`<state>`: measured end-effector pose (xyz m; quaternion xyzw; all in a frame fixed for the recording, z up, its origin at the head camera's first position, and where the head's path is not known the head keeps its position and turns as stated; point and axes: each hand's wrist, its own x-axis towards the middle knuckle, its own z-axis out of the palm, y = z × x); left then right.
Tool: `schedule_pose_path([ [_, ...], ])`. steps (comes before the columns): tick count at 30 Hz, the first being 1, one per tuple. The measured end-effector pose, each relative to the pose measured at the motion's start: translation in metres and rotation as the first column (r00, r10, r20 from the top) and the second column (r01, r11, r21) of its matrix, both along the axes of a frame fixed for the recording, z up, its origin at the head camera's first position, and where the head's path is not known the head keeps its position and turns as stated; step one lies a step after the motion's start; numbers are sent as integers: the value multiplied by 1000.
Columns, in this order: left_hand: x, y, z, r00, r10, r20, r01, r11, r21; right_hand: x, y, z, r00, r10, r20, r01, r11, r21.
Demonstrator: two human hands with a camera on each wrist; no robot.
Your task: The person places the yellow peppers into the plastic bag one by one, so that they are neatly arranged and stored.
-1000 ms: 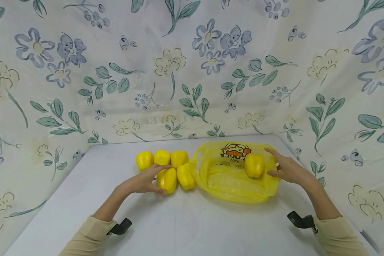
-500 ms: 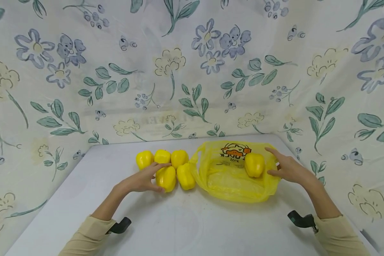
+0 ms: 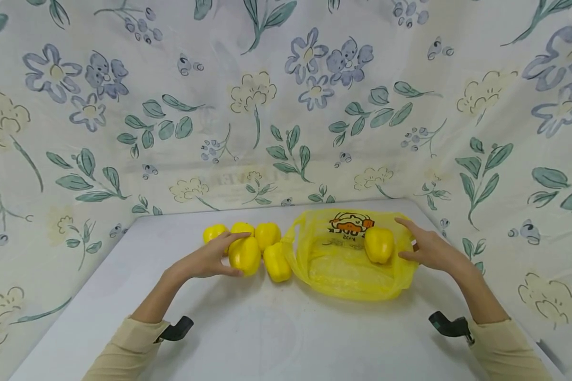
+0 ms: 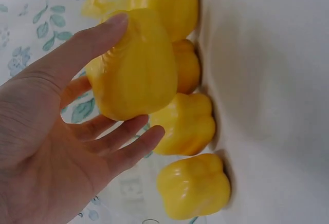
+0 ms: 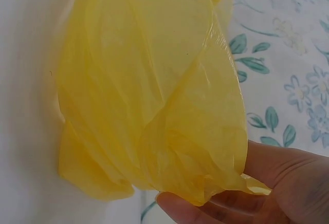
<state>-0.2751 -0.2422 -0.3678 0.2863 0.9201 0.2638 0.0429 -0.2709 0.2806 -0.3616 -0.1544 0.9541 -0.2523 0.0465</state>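
My left hand [image 3: 207, 257] holds a yellow bell pepper [image 3: 244, 256] between thumb and fingers, its underside raised in the head view. The left wrist view has the same held pepper [image 4: 134, 67] in front of the others. Right behind it stand several more yellow bell peppers [image 3: 267, 236]. At the right lies a yellow plastic bag [image 3: 348, 280], its mouth spread wide, with one bell pepper [image 3: 379, 245] within its outline. My right hand [image 3: 431, 251] grips the bag's right side; in the right wrist view the film [image 5: 154, 95] gathers between thumb and fingers.
Everything lies on a white table [image 3: 267, 338], whose back edge meets a floral-patterned cloth [image 3: 286, 132]. One loose pepper [image 3: 277, 263] sits close against the bag's left edge. Black camera mounts [image 3: 176, 329] project from both wrists.
My left hand has raised the front bell pepper and drawn it slightly back and to the left. The right hand and the bag have hardly moved.
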Motion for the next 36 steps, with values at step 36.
schedule_pose_path([
  [36, -3, 86, 55, 976, -195, -99, 197, 980, 10, 1, 3, 0, 1000, 10, -12, -10, 1000, -10],
])
